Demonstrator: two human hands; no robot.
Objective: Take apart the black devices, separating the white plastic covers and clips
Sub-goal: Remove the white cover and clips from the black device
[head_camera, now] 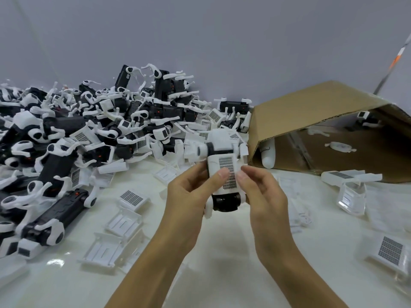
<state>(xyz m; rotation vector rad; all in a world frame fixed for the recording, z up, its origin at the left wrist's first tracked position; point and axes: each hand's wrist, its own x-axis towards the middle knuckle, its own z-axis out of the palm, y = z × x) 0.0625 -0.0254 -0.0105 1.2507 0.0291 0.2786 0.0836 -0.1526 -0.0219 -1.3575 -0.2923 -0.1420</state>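
I hold one black device (225, 202) upright above the middle of the table, wrapped in a white plastic cover (224, 156) with a grey grid label. My left hand (191, 194) grips its left side, thumb pressed on the label. My right hand (261, 192) grips the right edge of the cover, with its thumb beside the label. A white clip (209, 211) sticks out at the device's lower left. A big heap of black devices (73, 132) with white covers and clips fills the left and back.
An open cardboard box (311, 121) lies on its side at the right, with a few parts inside. Loose white covers (123, 225) lie on the white table (222, 263) left of my arms, and more (353, 192) to the right. A grey wall stands behind.
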